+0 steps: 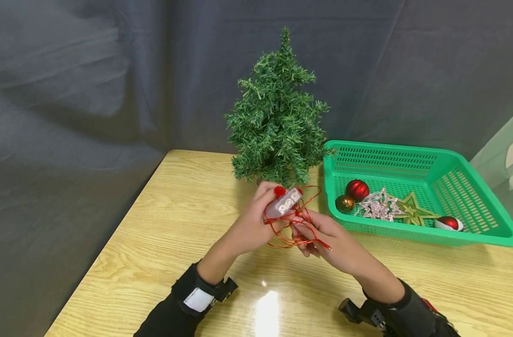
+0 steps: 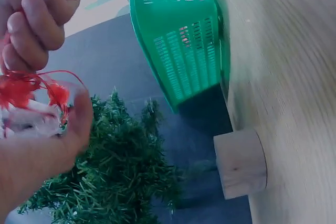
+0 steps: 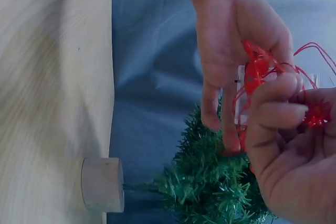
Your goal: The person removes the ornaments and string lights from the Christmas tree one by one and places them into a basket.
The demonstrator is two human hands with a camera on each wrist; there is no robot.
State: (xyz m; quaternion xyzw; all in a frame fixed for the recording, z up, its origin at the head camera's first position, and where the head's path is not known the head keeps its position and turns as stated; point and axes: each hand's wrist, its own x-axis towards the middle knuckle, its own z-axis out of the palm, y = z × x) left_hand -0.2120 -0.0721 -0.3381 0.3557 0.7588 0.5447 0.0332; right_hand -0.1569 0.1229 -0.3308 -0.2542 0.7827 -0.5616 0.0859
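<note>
My left hand (image 1: 249, 229) grips a small translucent box (image 1: 289, 202) with pale round shapes on one face. Red cords (image 1: 287, 242) loop around the box and hang below it, with a red tuft (image 1: 279, 191) beside it. My right hand (image 1: 338, 243) pinches some of these cords just right of the box, its fingers curled. In the right wrist view, the curled fingers (image 3: 275, 111) partly cover the box, and another red tuft (image 3: 317, 114) shows by them. Both hands are above the table, in front of a small green artificial Christmas tree (image 1: 277, 117).
A green plastic basket (image 1: 408, 230) stands to the right. In it lie a red bauble (image 1: 357, 190), a brown bauble (image 1: 345, 204), a silvery snowflake (image 1: 379, 206), a green star (image 1: 413, 209) and a red-and-white ornament (image 1: 449, 223). The tree has a round wooden base (image 2: 240, 163).
</note>
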